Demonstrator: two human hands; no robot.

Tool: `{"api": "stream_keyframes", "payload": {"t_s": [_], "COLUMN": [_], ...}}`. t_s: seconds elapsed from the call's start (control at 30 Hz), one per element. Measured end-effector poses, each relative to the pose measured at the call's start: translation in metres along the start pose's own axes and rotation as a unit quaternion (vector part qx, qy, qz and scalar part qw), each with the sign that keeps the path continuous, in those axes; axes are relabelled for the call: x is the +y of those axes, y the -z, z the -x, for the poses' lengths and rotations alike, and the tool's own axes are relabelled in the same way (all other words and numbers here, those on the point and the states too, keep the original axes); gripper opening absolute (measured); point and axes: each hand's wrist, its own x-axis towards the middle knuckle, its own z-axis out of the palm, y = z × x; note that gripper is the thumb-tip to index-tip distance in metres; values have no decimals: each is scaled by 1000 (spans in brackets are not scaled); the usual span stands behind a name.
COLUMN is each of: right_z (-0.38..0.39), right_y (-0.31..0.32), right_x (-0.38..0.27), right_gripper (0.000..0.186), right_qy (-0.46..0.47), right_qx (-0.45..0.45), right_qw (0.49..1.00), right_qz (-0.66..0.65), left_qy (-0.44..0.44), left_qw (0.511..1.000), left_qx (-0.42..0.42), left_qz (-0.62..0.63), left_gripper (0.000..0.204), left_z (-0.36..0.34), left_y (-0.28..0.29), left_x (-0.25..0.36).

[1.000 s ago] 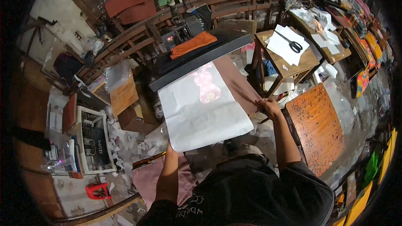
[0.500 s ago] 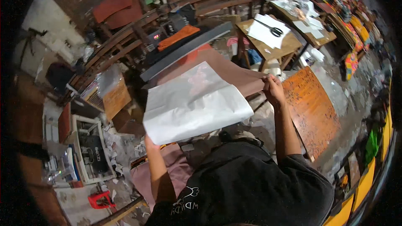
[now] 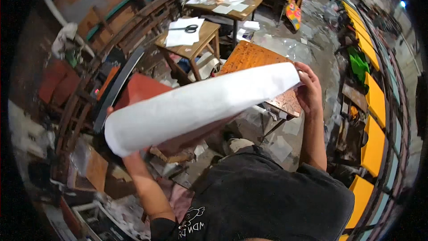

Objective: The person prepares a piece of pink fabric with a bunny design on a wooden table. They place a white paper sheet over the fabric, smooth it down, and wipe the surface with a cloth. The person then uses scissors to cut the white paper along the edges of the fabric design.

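A large white sheet (image 3: pixel 200 102) stretches between my two hands, bowed along its length. Brown sheet material (image 3: pixel 196 136) shows beneath its lower edge. My right hand (image 3: pixel 310 87) is closed on the right end, fingers wrapped round the edge. At the other end, my left hand (image 3: pixel 130 156) grips the sheet from below. Most of that hand is hidden behind the white surface; a fingertip shows at the far edge.
An orange-brown tabletop (image 3: pixel 254 56) stands just beyond the sheet. Black scissors (image 3: pixel 191 28) lie on papers on a small wooden table (image 3: pixel 207 40). A dark-grey long board (image 3: pixel 120 87) leans at left. Yellow panels (image 3: pixel 374 143) line the right side. Scraps litter the floor.
My view has turned right. The sheet has swung right and been raised, now seen as a narrower bowed band. My right hand has moved from the brown material's corner to the white sheet's end.
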Motion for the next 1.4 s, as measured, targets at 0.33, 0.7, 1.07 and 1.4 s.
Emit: {"api": "stream_keyframes", "payload": {"t_s": [0.33, 0.7, 1.07, 1.4], "right_z": [-35, -165, -59, 59], "right_y": [158, 330, 275, 354], "right_x": [-34, -87, -16, 234], "right_gripper": [33, 27, 25, 17], "right_qy": [37, 59, 31, -170], "right_qx": [181, 260, 320, 469], "right_qw": [983, 956, 931, 837], "right_qz": [13, 122, 174, 223], "left_qy": [60, 320, 324, 344], "left_qw": [940, 904, 865, 774], "left_qx": [-282, -278, -376, -380], "left_qz": [-181, 47, -82, -371], "left_gripper": [36, 35, 42, 23], "left_z": [-156, -241, -190, -81], "left_y": [-246, -484, -364, -196], "left_x": [-200, -359, -378, -548]}}
